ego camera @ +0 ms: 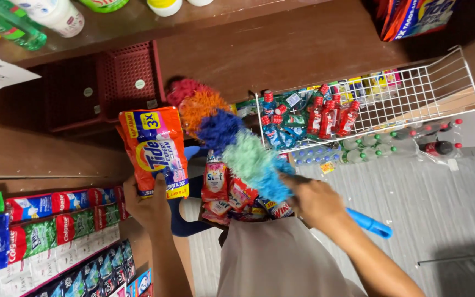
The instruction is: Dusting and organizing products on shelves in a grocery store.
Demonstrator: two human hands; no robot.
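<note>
Two hands, left hand [148, 206] holding orange detergent pouch [154, 151], right hand [314, 202] gripping rainbow duster [237, 143]

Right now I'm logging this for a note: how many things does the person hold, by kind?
Orange detergent pouch, in the left hand: 1
Multicoloured fluffy duster with a blue handle, in the right hand: 1
Total: 2

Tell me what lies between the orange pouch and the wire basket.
In the head view, the duster's fluffy multicoloured head lies between the orange pouch and the wire basket.
</note>
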